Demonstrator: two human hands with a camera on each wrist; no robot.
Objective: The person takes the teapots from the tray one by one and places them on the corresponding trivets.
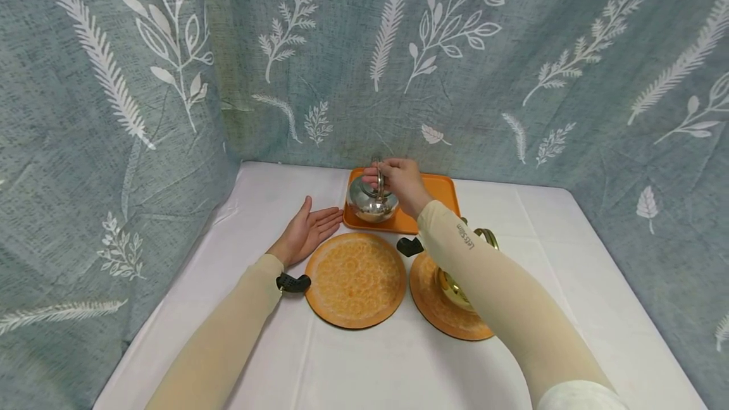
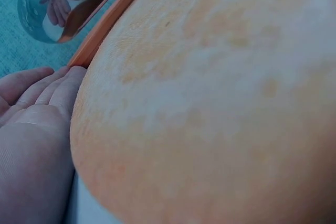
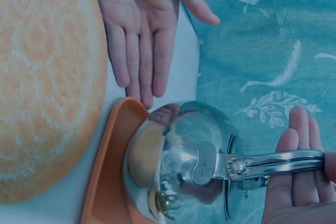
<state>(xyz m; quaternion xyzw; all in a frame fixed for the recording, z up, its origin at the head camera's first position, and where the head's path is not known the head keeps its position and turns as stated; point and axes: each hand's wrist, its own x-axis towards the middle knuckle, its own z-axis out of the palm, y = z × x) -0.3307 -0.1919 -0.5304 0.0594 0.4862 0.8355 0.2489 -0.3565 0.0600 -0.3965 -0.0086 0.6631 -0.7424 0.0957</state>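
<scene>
My right hand (image 1: 403,183) holds the raised handle of a shiny silver kettle (image 1: 369,209). In the right wrist view its fingers pass under the metal handle (image 3: 273,163), and the thumb is mostly out of frame. The kettle is at the left part of an orange tray (image 1: 441,192); whether it rests on the tray or hangs just above cannot be told. My left hand (image 1: 309,233) lies palm up with straight fingers, their tips at the tray's left corner. It is beside a round, bread-patterned mat (image 1: 355,280).
A second round mat (image 1: 424,296) lies at the right with a gold kettle (image 1: 452,290) on it, partly hidden by my right forearm. A white cloth (image 1: 353,366) covers the table. Blue-grey leaf-patterned curtains (image 1: 342,30) stand behind and at both sides.
</scene>
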